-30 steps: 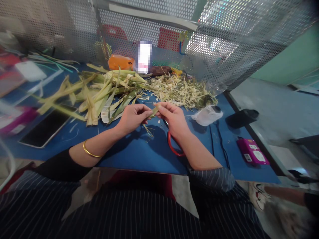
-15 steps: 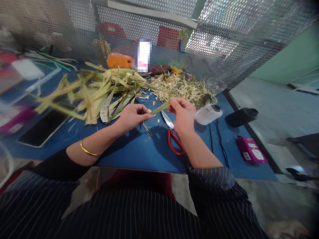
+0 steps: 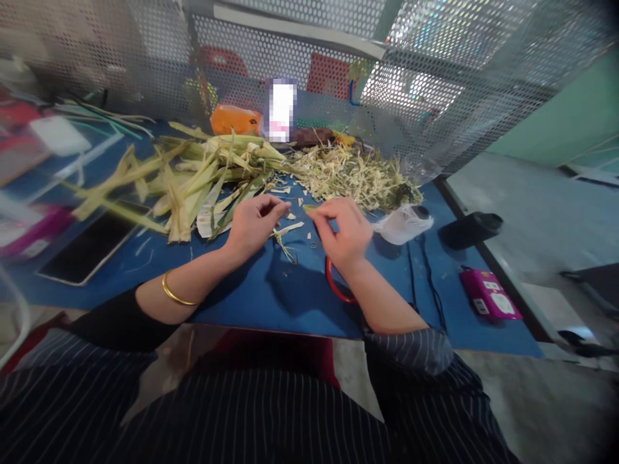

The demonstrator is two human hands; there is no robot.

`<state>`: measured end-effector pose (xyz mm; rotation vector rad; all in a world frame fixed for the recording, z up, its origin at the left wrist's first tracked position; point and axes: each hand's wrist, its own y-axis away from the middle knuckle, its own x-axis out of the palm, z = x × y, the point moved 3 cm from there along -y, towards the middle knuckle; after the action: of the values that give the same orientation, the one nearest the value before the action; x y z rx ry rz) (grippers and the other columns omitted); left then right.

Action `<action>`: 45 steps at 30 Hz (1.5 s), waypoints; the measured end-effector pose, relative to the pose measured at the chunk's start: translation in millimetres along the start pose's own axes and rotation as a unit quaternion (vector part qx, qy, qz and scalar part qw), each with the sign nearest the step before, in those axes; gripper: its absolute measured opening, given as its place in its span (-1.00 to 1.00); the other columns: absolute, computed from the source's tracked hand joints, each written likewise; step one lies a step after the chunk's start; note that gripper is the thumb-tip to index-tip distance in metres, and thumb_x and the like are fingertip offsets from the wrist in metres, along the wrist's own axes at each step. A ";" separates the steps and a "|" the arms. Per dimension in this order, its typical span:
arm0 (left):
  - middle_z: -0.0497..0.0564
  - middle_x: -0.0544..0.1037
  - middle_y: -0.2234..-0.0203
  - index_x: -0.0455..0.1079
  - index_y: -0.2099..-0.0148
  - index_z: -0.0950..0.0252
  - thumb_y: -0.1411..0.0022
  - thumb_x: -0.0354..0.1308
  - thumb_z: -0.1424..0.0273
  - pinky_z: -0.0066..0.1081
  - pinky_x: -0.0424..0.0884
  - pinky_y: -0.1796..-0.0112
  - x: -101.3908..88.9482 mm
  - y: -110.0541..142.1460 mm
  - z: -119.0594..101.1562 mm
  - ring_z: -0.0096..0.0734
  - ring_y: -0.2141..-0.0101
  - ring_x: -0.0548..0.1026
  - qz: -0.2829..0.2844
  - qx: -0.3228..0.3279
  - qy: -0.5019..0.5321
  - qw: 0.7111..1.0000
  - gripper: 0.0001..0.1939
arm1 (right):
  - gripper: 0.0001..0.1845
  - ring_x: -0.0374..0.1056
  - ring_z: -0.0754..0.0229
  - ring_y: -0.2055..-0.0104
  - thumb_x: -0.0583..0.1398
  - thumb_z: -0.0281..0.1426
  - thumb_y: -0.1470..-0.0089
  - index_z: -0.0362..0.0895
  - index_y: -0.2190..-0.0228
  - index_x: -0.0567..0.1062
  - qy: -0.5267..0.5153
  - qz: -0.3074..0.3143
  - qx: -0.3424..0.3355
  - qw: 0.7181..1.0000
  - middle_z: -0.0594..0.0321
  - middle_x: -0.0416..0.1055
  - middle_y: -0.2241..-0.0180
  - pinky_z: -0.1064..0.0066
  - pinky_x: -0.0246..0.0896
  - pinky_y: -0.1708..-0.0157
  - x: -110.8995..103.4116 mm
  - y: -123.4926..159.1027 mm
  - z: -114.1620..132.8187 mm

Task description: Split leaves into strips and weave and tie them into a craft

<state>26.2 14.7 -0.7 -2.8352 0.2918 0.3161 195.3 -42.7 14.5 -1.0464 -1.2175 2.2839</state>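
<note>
Landmark: heap of shredded plant strips (image 3: pixel 358 175), pale green and straw-coloured, on the blue counter (image 3: pixel 242 303). Right hand (image 3: pixel 342 232): on the near side of the heap, thumb and forefinger pinching a small green leaf piece (image 3: pixel 310 209), which lies just off the heap's near edge. Left hand (image 3: pixel 255 227): nearer the person and left of the heap, fingers curled, thumb close to forefinger; whether anything is gripped, cannot tell. Pale strip cluster (image 3: pixel 286 243): one, nearer than the heap, between the hands. Long husk leaves (image 3: pixel 207 171): a pile, left of the heap. Red handle (image 3: pixel 333 283): one, nearer than the heap, partly hidden by the right arm. Orange packet (image 3: pixel 235 120): one, beyond and left of the heap. White plastic-wrapped item (image 3: pixel 402 224): one, near the heap's right-hand near edge. Purple pack (image 3: pixel 491 294): one, well right and nearer.
</note>
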 end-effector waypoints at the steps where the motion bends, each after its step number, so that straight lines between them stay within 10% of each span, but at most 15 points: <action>1: 0.02 0.53 0.53 0.48 0.44 0.34 -0.15 0.18 0.11 -0.46 0.27 0.49 3.7 2.4 -0.2 -0.48 0.53 0.39 0.043 -0.040 0.045 0.997 -0.63 | -0.90 0.42 0.21 0.26 0.18 -0.33 -0.16 -0.05 0.39 0.48 0.022 0.035 -0.033 0.999 0.21 0.50 0.34 0.34 0.34 0.24 2.2 2.3 2.1; 7: -0.02 0.51 0.56 0.49 0.44 0.33 0.07 0.36 0.18 -0.49 0.26 0.51 14.8 12.9 5.5 -0.49 0.53 0.44 0.144 -0.230 0.231 0.934 -0.70 | -0.81 0.42 0.16 0.11 0.10 -0.33 -0.22 0.03 0.27 0.53 0.062 0.193 -0.097 0.974 0.19 0.53 0.16 0.28 0.31 0.12 14.4 14.6 1.2; 21: -0.08 0.45 0.64 0.47 0.51 0.34 0.06 0.36 0.25 -0.49 0.26 0.49 9.9 11.9 -2.7 -0.56 0.56 0.36 0.079 -0.151 0.192 0.967 -0.75 | -0.81 0.39 0.17 0.25 0.11 -0.33 -0.23 -0.03 0.33 0.52 0.108 0.158 -0.162 0.968 0.17 0.53 0.27 0.29 0.26 0.21 8.9 7.3 9.6; 29: -0.04 0.52 0.58 0.52 0.43 0.36 0.21 0.46 0.31 -0.44 0.38 0.43 4.0 8.8 -3.8 -0.51 0.53 0.44 0.029 -0.169 0.219 0.960 -0.71 | -0.91 0.38 0.19 0.23 0.23 -0.32 -0.14 -0.03 0.40 0.51 -0.036 0.122 0.015 0.992 0.25 0.47 0.33 0.30 0.24 0.17 11.4 -0.7 10.0; 36: -0.02 0.56 0.55 0.55 0.40 0.37 0.16 0.43 0.30 -0.42 0.38 0.41 5.2 10.6 -4.8 -0.48 0.51 0.43 0.000 -0.118 0.177 0.977 -0.72 | -0.84 0.38 0.21 0.29 0.29 -0.31 -0.03 -0.07 0.50 0.45 -0.164 0.134 0.209 0.955 0.29 0.48 0.37 0.30 0.27 0.19 18.4 3.0 1.0; 45: 0.00 0.56 0.49 0.55 0.38 0.34 0.04 0.36 0.22 -0.46 0.35 0.42 8.0 10.9 -2.7 -0.47 0.46 0.42 0.063 -0.110 0.167 0.978 -0.73 | -0.80 0.29 0.29 0.45 0.28 -0.35 0.00 -0.09 0.57 0.39 -0.149 0.132 0.241 0.950 0.36 0.41 0.53 0.39 0.21 0.37 20.8 5.8 -0.3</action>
<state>31.9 2.2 -2.8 -3.0889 0.5378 -0.1156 181.8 -33.4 0.4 -0.7330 -0.5704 2.8252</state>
